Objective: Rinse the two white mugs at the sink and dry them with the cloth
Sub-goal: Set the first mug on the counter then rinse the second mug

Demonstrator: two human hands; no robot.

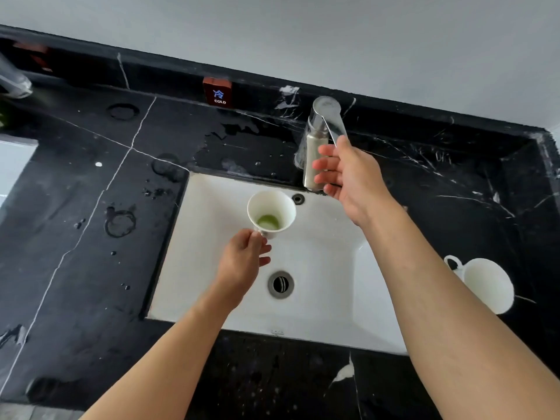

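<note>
My left hand (242, 259) grips the handle of a white mug (271, 210) and holds it upright over the white sink basin (321, 310), just left of the spout. A little greenish liquid lies in the mug's bottom. My right hand (348, 174) rests on the chrome faucet (321, 128), thumb against its lever, fingers spread around the spout. No water stream is visible. A second white mug (485, 283) stands on the black counter at the right of the basin, handle toward the back left. No cloth is in view.
The black marble counter (91, 207) around the basin is wet, with droplets and ring marks. A dark red "COLD" sign (217, 92) leans on the back ledge. A clear glass object (13, 78) sits far left. The drain (281, 284) is open in the basin.
</note>
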